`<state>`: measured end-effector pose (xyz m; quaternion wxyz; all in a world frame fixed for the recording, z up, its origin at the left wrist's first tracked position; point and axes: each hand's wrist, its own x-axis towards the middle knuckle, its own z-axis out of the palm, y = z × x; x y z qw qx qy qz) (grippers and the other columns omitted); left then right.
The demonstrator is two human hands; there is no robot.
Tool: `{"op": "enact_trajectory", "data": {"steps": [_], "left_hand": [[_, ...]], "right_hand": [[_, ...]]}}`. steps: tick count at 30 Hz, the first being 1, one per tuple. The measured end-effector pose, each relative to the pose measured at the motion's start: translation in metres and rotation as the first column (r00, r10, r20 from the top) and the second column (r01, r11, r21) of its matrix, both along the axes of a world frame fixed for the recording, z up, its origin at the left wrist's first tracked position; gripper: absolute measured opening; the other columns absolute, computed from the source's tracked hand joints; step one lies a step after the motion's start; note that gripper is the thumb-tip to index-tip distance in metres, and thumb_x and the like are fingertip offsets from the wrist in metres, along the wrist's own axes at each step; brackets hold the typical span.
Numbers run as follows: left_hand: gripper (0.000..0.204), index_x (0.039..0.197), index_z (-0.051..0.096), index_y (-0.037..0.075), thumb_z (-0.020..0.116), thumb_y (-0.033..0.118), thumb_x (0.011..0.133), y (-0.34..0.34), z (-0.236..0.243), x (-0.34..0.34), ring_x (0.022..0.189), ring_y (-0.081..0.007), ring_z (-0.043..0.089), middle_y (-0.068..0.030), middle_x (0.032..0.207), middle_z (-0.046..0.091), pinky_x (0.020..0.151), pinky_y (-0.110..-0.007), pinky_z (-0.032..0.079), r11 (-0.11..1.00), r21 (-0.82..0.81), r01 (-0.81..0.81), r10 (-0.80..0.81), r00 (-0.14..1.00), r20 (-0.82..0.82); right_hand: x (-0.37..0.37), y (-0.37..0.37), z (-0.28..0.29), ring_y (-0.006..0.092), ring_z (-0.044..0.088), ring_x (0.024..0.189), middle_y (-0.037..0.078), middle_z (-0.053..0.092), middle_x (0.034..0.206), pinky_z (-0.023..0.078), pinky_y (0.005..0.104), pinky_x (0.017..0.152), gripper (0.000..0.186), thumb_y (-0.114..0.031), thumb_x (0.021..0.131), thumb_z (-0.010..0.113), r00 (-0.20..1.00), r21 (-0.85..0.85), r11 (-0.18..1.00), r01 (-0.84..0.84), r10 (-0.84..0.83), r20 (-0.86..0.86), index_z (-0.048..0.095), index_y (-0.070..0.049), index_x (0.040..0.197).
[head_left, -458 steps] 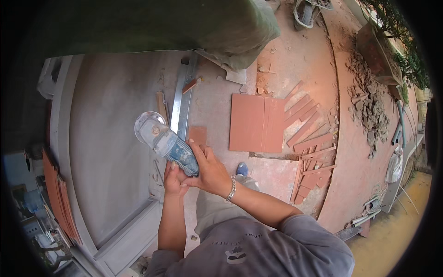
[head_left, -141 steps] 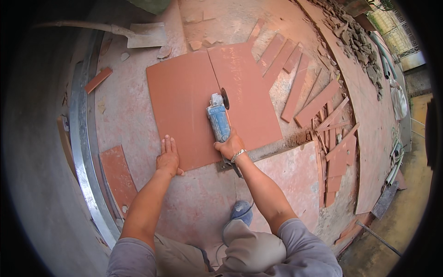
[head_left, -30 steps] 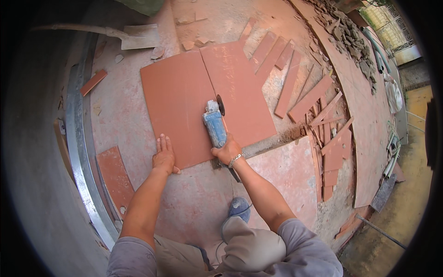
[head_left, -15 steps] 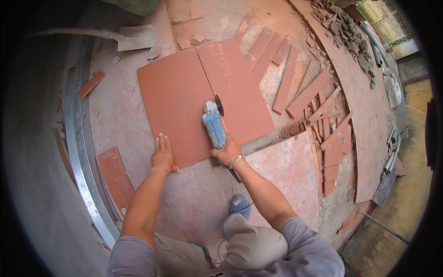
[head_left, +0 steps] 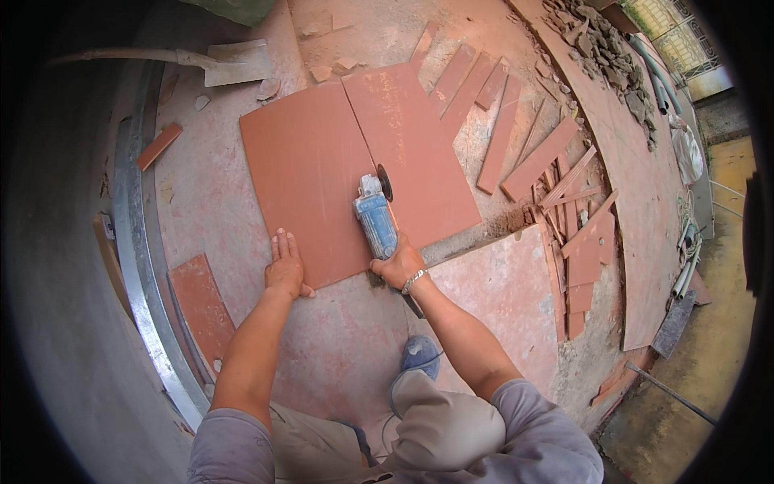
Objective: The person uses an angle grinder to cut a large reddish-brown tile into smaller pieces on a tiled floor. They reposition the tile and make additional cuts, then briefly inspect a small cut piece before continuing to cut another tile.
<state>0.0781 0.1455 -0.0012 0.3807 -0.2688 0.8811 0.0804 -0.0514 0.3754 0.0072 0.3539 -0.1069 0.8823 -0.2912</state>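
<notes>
A large red tile (head_left: 310, 173) lies flat on the dusty floor, with a cut line running down its middle. My right hand (head_left: 397, 267) is shut on the rear of a blue angle grinder (head_left: 375, 219). The grinder's dark disc (head_left: 385, 182) sits on the cut line near the tile's middle. My left hand (head_left: 285, 269) presses flat, fingers spread, on the tile's near left corner. The right half of the tile (head_left: 415, 149) lies beside the cut.
Several cut red tile strips (head_left: 516, 141) lie to the right. A smaller tile piece (head_left: 201, 306) rests at lower left by a metal rail (head_left: 137, 242). A shovel (head_left: 226, 63) lies at the top left; rubble (head_left: 597, 40) is piled top right. My blue shoe (head_left: 419, 355) sits below.
Since a second ago the grinder has stayed on the cut line with only a slight shift of view. Much earlier I held the grinder up in both hands.
</notes>
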Motion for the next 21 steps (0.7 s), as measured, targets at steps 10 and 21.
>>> {"op": "enact_trajectory", "data": {"steps": [10,21], "left_hand": [[0.155,0.164,0.003,0.001,0.104,0.026,0.05,-0.0013,-0.0037,0.0054,0.16,-0.0349,0.007,-0.0186,0.173,-0.005,0.114,-0.044,0.047,0.999,0.024,-0.036,0.038,0.994,-0.098],[0.155,0.164,0.002,0.001,0.103,0.028,0.051,-0.0001,-0.0007,0.0038,0.16,-0.0345,0.006,-0.019,0.173,-0.008,0.113,-0.043,0.048,0.999,0.018,-0.027,0.029,0.997,-0.073]], "right_hand": [[0.0007,-0.0022,-0.0048,0.0442,0.07,0.107,0.033,0.069,0.115,0.055,0.0452,0.093,0.091,-0.032,0.07,0.082,0.999,-0.025,0.999,0.042,-0.042,0.003,0.043,0.009,0.141],[-0.0007,-0.0023,-0.0066,0.0448,0.07,0.105,0.033,0.069,0.112,0.055,0.0461,0.093,0.089,-0.034,0.07,0.082,1.0,0.013,1.0,0.012,-0.012,-0.019,0.045,0.009,0.137]]}}
